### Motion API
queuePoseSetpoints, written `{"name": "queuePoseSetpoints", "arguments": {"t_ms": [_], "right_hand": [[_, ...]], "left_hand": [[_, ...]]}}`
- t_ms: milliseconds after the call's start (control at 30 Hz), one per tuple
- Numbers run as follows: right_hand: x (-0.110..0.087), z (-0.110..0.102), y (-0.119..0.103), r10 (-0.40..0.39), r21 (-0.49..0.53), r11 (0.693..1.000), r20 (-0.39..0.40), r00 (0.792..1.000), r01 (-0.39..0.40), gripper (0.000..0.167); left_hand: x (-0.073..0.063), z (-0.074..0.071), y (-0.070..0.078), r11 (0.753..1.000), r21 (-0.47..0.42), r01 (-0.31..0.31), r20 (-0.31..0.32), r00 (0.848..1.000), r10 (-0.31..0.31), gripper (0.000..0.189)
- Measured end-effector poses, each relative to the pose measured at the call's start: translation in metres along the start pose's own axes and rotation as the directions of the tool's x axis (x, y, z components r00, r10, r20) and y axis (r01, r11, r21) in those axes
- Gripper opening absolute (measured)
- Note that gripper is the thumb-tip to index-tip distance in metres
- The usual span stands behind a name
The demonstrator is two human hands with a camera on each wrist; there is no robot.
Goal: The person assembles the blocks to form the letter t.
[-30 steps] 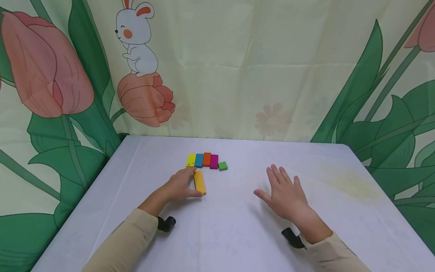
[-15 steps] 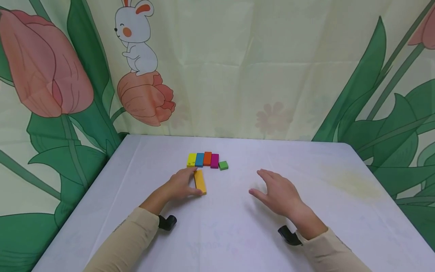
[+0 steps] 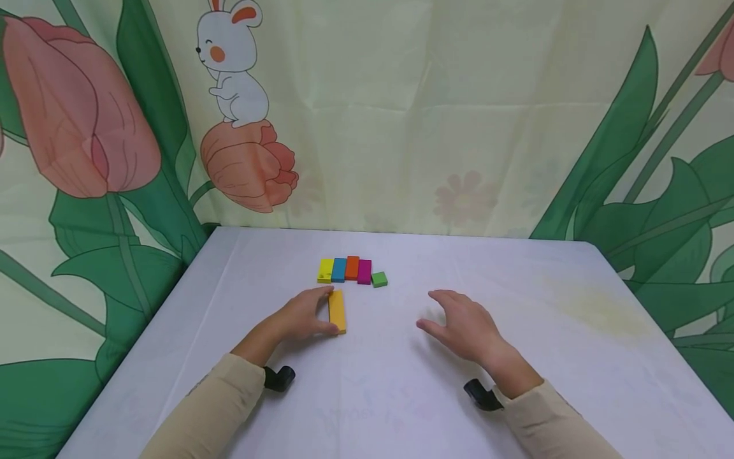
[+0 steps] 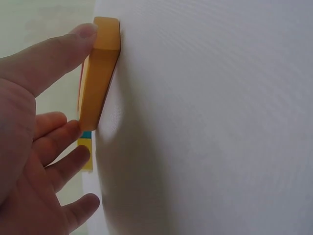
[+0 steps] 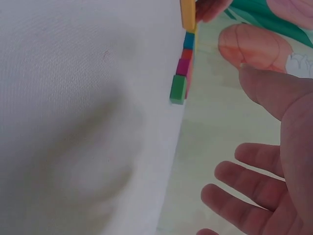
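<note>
My left hand (image 3: 304, 314) pinches a long orange-yellow block (image 3: 337, 312) by its two ends. In the left wrist view the thumb (image 4: 73, 46) presses the block's near end and a fingertip meets the far end. My right hand (image 3: 466, 324) hangs over the table to the right with its fingers extended and nothing in it. Beyond the long block stand a yellow block (image 3: 325, 270), a blue block (image 3: 339, 269), an orange-red block (image 3: 352, 268) and a magenta block (image 3: 364, 271) side by side. A small green block (image 3: 379, 279) sits at the right end of this row.
The white table (image 3: 395, 395) carries all the blocks. Its far edge runs along a curtain (image 3: 367, 127) printed with tulips and a rabbit. A black wrist camera (image 3: 280, 378) is on the left wrist, another black camera (image 3: 483, 395) on the right.
The long block has turned straighter and shifted slightly toward me, away from the row, with my left hand. My right hand has moved left, its fingers drawn closer together.
</note>
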State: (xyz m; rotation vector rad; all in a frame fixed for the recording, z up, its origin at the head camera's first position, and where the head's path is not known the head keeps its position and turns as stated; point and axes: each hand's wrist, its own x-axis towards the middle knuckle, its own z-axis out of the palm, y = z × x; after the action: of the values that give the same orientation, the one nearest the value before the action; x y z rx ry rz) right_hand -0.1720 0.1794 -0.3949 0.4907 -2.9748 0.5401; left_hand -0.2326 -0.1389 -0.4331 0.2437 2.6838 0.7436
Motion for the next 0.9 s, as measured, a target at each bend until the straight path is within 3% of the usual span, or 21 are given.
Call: {"name": "queuePoseSetpoints", "arguments": {"t_ms": [467,900], "right_hand": [[0.016,0.008,-0.002,0.048,0.019,0.999,0.093,0.995,-0.050,0.062],[0.050,0.016,-0.007,0.009,0.085,0.996,0.115,0.993,-0.018,0.062]], "left_hand": [[-0.009,0.000,-0.002,1.000,-0.003,-0.008,0.014,1.000,0.008,0.093],[-0.018,0.001,-0.004,1.000,-0.014,-0.026,0.035,0.999,0.026,0.093]]}}
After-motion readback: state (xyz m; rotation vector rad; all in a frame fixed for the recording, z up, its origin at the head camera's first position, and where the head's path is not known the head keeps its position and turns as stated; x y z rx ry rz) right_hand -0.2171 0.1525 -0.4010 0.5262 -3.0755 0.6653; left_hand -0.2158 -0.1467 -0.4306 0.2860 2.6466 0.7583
